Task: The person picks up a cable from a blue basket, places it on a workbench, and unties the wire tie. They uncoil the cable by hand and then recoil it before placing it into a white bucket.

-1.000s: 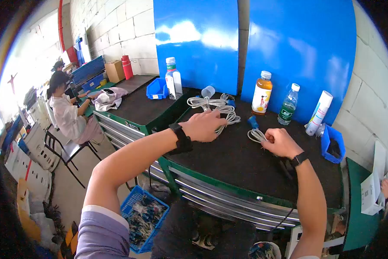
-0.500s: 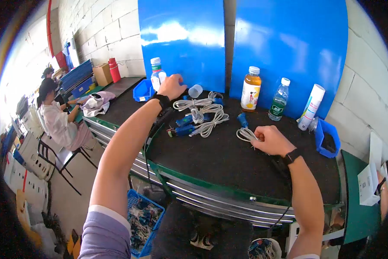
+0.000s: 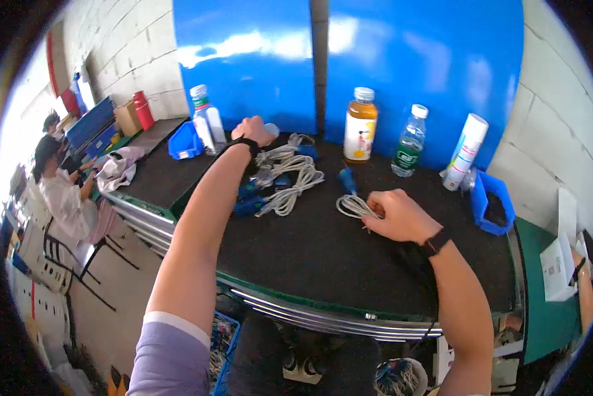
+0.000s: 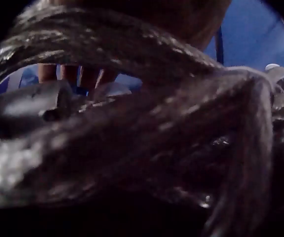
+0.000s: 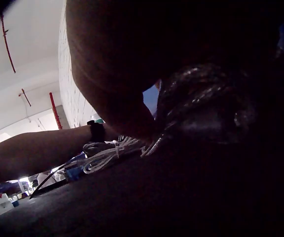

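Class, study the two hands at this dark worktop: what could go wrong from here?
The left hand is right beside a small clear container and near an upright bottle, so a careless sweep might knock either. Its wristband is close to the piled cables and could snag a loop. The right hand grips just one side of its coil, which may loosen.

left hand [image 3: 253,132] reaches far forward, right hand [image 3: 399,216] nearer, fingers curled.
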`<action>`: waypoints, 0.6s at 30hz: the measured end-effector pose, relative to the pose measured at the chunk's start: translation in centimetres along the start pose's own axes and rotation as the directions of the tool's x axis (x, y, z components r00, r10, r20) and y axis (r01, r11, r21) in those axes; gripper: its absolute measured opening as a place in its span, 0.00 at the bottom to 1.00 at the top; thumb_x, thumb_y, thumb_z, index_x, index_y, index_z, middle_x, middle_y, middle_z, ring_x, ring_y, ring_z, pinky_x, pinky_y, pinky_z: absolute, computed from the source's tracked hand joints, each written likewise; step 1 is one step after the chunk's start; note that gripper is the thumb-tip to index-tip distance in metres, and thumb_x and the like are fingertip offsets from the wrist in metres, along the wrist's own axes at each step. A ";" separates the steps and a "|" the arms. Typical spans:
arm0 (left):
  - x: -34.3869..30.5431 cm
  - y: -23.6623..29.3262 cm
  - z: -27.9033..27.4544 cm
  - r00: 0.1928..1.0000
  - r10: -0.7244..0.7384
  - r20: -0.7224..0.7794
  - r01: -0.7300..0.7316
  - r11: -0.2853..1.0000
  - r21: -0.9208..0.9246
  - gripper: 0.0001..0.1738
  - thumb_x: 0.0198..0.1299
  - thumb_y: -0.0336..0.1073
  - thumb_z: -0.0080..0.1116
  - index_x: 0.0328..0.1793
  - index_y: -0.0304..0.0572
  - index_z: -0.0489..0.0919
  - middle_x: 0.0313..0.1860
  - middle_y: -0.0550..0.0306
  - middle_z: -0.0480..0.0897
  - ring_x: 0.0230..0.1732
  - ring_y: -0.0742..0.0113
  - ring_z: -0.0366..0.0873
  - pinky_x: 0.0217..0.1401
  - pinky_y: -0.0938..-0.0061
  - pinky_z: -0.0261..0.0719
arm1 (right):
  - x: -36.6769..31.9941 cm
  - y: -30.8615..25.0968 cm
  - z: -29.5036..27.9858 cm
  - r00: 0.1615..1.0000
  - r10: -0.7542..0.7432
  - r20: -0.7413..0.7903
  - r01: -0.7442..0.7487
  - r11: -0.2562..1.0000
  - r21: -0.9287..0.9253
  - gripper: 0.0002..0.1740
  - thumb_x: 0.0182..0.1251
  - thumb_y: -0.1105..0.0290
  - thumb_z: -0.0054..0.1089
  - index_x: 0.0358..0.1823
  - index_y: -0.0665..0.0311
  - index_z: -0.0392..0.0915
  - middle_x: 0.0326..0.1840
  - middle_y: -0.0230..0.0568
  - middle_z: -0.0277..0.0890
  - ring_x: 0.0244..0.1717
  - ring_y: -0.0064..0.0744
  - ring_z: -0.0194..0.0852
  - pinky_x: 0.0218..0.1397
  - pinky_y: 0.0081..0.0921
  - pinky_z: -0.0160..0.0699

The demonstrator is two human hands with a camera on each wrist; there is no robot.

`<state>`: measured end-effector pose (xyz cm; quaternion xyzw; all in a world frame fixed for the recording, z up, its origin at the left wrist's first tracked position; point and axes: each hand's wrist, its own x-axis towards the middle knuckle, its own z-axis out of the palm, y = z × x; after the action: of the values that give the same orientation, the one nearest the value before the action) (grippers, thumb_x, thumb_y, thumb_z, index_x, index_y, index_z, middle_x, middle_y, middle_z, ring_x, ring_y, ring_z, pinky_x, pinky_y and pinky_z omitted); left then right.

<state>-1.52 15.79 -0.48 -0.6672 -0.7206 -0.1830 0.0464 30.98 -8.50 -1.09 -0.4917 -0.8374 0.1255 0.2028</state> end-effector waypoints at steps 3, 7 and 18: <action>-2.1 -0.7 -2.2 0.999 0.041 -0.029 -0.043 0.996 -0.080 0.31 0.50 0.55 0.66 0.57 0.45 0.84 0.55 0.41 0.84 0.57 0.43 0.82 0.59 0.53 0.80 | 0.1 0.2 0.4 0.999 -0.020 -0.041 0.021 1.000 0.014 0.15 0.57 0.62 0.65 0.33 0.70 0.81 0.31 0.56 0.82 0.34 0.53 0.84 0.42 0.42 0.82; -3.9 -5.7 -5.2 0.933 0.252 -0.257 -0.330 0.884 -0.331 0.31 0.51 0.52 0.68 0.57 0.39 0.81 0.53 0.35 0.83 0.56 0.39 0.82 0.60 0.56 0.80 | -0.1 -0.2 0.2 0.999 -0.018 -0.032 0.020 0.998 0.061 0.15 0.57 0.62 0.66 0.32 0.71 0.80 0.31 0.56 0.82 0.34 0.54 0.84 0.41 0.42 0.81; -3.4 -23.5 -7.6 0.945 -0.189 -0.268 0.147 0.975 -0.169 0.43 0.47 0.55 0.72 0.62 0.31 0.74 0.56 0.33 0.81 0.61 0.41 0.79 0.64 0.55 0.76 | 0.4 -1.5 0.7 0.999 -0.020 -0.025 0.021 0.999 0.026 0.17 0.58 0.62 0.67 0.32 0.73 0.80 0.30 0.57 0.82 0.32 0.51 0.84 0.37 0.39 0.81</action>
<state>-25.51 9.11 0.83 -0.5717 -0.7456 -0.3320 0.0836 29.34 -8.85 -0.97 -0.4820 -0.8380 0.1283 0.2210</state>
